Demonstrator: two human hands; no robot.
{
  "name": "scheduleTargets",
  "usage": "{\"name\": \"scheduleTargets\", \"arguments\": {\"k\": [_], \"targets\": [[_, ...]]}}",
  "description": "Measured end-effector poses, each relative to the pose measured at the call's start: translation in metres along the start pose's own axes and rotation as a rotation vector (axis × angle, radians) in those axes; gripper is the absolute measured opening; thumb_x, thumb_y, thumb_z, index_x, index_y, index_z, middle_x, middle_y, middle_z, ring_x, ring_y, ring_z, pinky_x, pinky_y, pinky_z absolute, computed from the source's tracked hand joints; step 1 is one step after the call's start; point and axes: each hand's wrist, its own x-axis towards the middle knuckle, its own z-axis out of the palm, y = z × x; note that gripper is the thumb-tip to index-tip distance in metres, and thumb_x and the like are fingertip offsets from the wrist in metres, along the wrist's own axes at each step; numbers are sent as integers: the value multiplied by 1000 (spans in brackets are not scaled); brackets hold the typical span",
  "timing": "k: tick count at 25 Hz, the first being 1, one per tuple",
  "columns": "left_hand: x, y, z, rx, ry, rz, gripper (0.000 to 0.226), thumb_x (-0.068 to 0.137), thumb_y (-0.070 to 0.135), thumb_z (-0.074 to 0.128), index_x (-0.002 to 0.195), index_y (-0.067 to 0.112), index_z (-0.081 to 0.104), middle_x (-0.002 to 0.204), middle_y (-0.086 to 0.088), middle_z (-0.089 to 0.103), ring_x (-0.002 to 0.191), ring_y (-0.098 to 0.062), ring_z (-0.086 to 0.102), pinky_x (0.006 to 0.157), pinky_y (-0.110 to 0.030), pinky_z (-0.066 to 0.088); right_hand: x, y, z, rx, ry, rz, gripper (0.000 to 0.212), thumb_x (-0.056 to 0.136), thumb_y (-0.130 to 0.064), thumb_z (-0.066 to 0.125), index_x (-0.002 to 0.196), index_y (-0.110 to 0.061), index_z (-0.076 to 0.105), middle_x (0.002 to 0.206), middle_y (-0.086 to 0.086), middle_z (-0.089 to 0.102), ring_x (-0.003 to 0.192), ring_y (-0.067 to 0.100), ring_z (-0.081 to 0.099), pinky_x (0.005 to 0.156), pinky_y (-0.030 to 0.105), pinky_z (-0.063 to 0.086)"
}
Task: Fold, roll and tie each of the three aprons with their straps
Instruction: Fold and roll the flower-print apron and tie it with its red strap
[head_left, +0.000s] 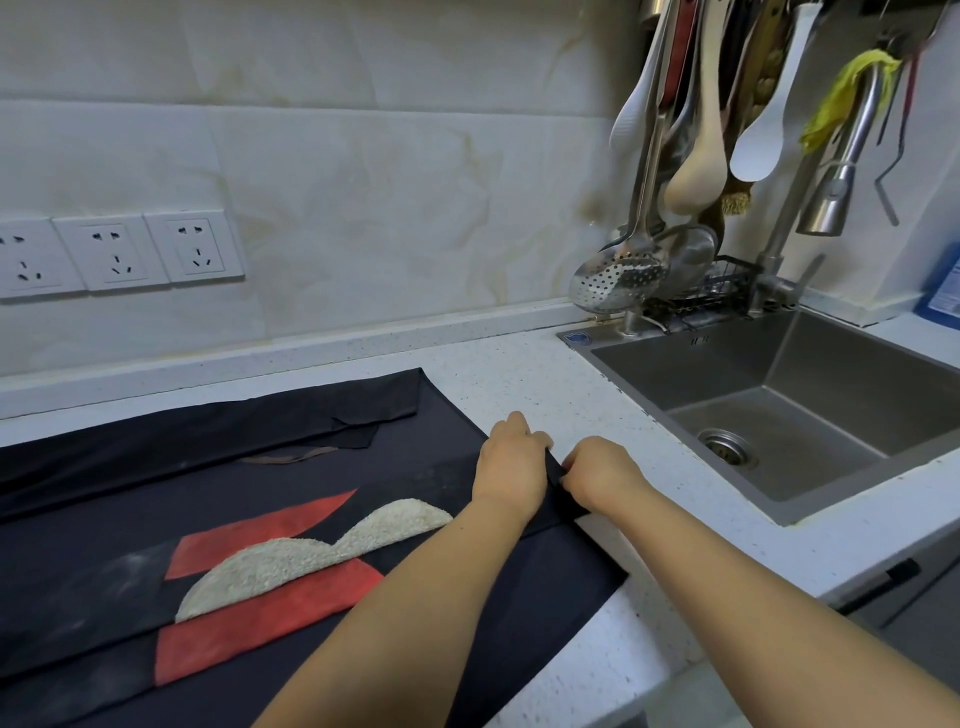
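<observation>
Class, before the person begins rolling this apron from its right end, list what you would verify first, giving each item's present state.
1. Left hand and right hand both grip the right end of the dark navy apron with red and cream patches: ok.
2. Far side folded inward, flat: ok.
3. Near side folded likewise: cannot tell, forearms cover it.
4. Thin brown strap free for tying: cannot tell; it lies on the cloth.
5. Cloth clear of the grey steel sink, on the white speckled countertop: ok.

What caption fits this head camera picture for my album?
On the counter, the left hand and right hand pinch the dark apron's edge near the sink.
</observation>
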Motion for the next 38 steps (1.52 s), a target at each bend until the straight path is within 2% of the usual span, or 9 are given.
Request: {"name": "scheduleTargets", "arguments": {"k": [4,8,13,18,22,27,31,35,38], "targets": [[9,-4,-7,34,-108,22,34,95,9,46,122,20,64,117,-6,51,103,-24,52,73,-28,40,-10,-8,0,-24,21,-66,21,90,-8,45,69,-11,45,65,0,45,56,14,41,48,23,31],[14,-6,-25,24,-155,25,31,89,7,47,107,19,70,106,-3,61,95,-23,59,67,-28,38,-29,-18,13,-206,225,-221,24,91,-2,40,111,-8,52,106,8,55,99,24,52,70,26,34],[-3,-17,-21,148,-92,57,18,90,8,47,87,11,64,90,-2,53,80,-20,52,54,-25,30,-42,-23,28,-274,299,-423,32,91,0,40,121,-6,51,118,12,51,101,23,43,75,27,27],[-22,-29,-10,-4,54,100,25,93,19,47,89,8,68,111,0,51,99,-21,47,76,-31,40,-30,-22,16,-123,137,-268,17,92,-7,42,91,-10,59,91,7,53,81,20,48,60,24,34],[-30,-25,-6,142,106,172,41,92,25,30,91,12,69,107,-1,61,100,-24,53,77,-34,35,-19,-24,7,-25,46,-51,24,93,-12,50,70,-13,41,69,-1,45,60,13,41,46,23,28],[-30,-29,-13,49,113,59,33,101,24,35,127,23,56,108,1,60,102,-21,51,86,-32,34,-30,-37,15,-45,167,-177,7,95,-10,41,94,-12,47,94,4,51,81,18,46,60,24,34],[-28,-34,-13,-38,55,-15,18,89,13,46,88,25,58,85,7,54,85,-16,46,70,-26,34,-45,-43,37,-266,328,-456,32,95,-7,39,126,-8,49,121,8,50,111,22,46,84,27,38],[-20,-41,-15,-288,119,-146,41,84,9,49,46,23,42,62,1,43,70,-19,37,62,-30,36,-33,-40,23,-150,111,-400,21,93,-7,41,100,-6,61,84,2,47,90,23,50,61,23,36],[-22,-43,-19,-243,39,-113,21,90,20,55,74,23,69,93,-1,54,88,-19,46,77,-29,45,-17,-40,13,51,-19,-154,14,88,-15,58,77,-7,55,74,5,55,70,21,54,55,25,41]]}}
